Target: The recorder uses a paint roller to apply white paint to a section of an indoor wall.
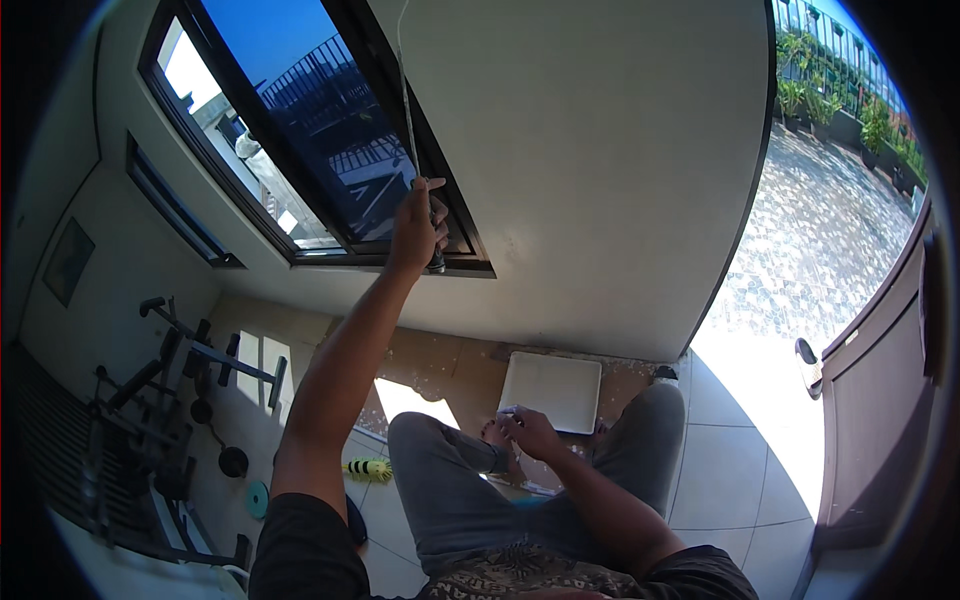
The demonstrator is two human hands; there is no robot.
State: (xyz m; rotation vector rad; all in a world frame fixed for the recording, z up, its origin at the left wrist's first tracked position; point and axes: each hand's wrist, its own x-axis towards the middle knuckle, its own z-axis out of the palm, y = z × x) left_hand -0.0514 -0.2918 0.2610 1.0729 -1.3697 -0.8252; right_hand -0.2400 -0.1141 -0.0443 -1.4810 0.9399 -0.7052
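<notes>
Left grip (424, 222): closed around the dark handle (437, 263) of a thin rod (408, 115), up by the window (320, 110)
Right grip (532, 434): down low; whether it holds anything, I can't tell
White tray (552, 385): on the floor (725, 465), near the wall (610, 160)

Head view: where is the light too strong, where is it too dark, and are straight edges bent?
In the head view, sunlight bleaches the doorway floor almost white; the exercise equipment at left sits mostly in shade; the dark handle in the left hand blends partly into the black window frame; the wall edge by the doorway curves, fisheye-style.
</notes>
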